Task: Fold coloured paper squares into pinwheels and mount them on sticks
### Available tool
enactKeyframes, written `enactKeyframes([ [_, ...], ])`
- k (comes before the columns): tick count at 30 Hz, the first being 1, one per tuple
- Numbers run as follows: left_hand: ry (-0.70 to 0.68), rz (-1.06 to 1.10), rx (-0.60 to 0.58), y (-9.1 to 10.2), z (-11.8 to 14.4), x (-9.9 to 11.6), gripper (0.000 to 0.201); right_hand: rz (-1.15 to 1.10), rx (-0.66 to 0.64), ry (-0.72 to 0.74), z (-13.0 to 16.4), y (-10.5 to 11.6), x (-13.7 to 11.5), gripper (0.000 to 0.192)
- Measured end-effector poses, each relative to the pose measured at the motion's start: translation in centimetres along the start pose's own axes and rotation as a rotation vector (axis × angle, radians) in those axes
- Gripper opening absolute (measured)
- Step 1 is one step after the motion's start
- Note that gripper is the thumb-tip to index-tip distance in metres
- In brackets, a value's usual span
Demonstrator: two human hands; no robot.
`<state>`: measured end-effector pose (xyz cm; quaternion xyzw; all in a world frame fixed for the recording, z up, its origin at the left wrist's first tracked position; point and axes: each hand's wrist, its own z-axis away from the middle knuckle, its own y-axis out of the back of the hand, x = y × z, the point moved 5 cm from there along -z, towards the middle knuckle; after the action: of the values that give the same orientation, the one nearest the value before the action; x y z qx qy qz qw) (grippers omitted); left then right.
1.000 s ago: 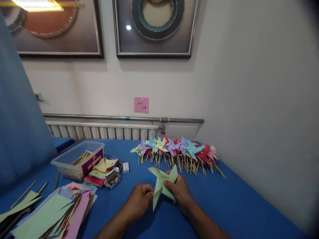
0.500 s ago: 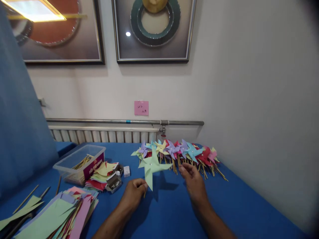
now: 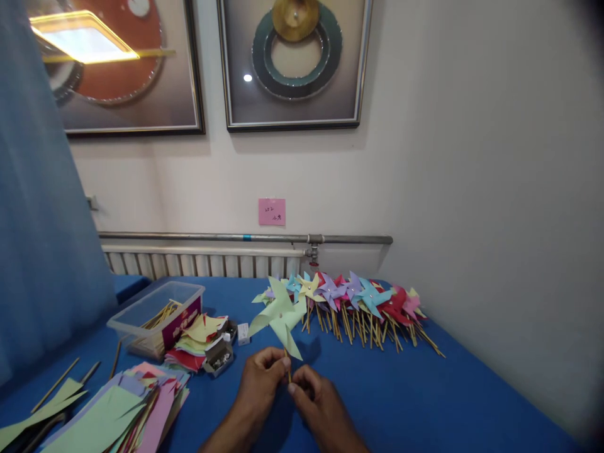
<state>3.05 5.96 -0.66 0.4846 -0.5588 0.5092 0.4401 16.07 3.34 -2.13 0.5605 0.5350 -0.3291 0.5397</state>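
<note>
A pale green paper pinwheel (image 3: 280,316) stands upright on a thin wooden stick, a small pin at its centre. My left hand (image 3: 262,382) is closed around the stick just below the paper blades. Lower on the same stick, the thumb and fingers of my right hand (image 3: 317,397) pinch its bottom end. The two hands are close together above the blue tablecloth (image 3: 406,402). Behind them lies a row of finished pinwheels (image 3: 330,290) in several colours, their sticks pointing towards me.
To the left are a clear plastic box (image 3: 177,290) of sticks, a small open box of pins (image 3: 219,358) and folded coloured papers (image 3: 201,333). Stacked cut paper sheets (image 3: 104,415) lie at the front left, beside scissors (image 3: 47,428). A radiator (image 3: 198,261) runs along the wall.
My right hand has come down and left from near the pinwheel row to the stick's lower end. The green pinwheel's blades have turned and shifted slightly left. The view has tilted a little.
</note>
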Motion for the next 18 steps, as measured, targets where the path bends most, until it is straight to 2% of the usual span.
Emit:
enactKeyframes([
  [4, 0.064, 0.061, -0.02, -0.5, 0.2, -0.4, 0.03, -0.124, 0.023, -0.076, -0.3, -0.1, 0.8, 0.019],
  [7, 0.081, 0.071, -0.021, -0.4, 0.2, -0.4, 0.032, -0.134, 0.051, -0.115, -0.5, 0.0, 1.4, 0.017],
  [9, 0.09, 0.107, 0.039, 0.4, 0.0, -0.4, 0.035, -0.119, 0.061, -0.12, -0.7, 0.3, 1.8, 0.019],
  [13, 0.111, 0.182, 0.234, 2.3, -0.5, -0.4, 0.037, -0.121, 0.081, -0.123, -0.9, 0.8, 2.4, 0.023],
  [15, 0.079, 0.128, 0.244, 2.2, -0.4, -0.2, 0.034, -0.116, 0.099, -0.145, -0.9, 0.9, 2.6, 0.023],
  [18, -0.025, -0.037, 0.179, 0.8, 0.4, 0.5, 0.028, -0.114, 0.107, -0.165, -0.9, 0.5, 2.5, 0.025],
])
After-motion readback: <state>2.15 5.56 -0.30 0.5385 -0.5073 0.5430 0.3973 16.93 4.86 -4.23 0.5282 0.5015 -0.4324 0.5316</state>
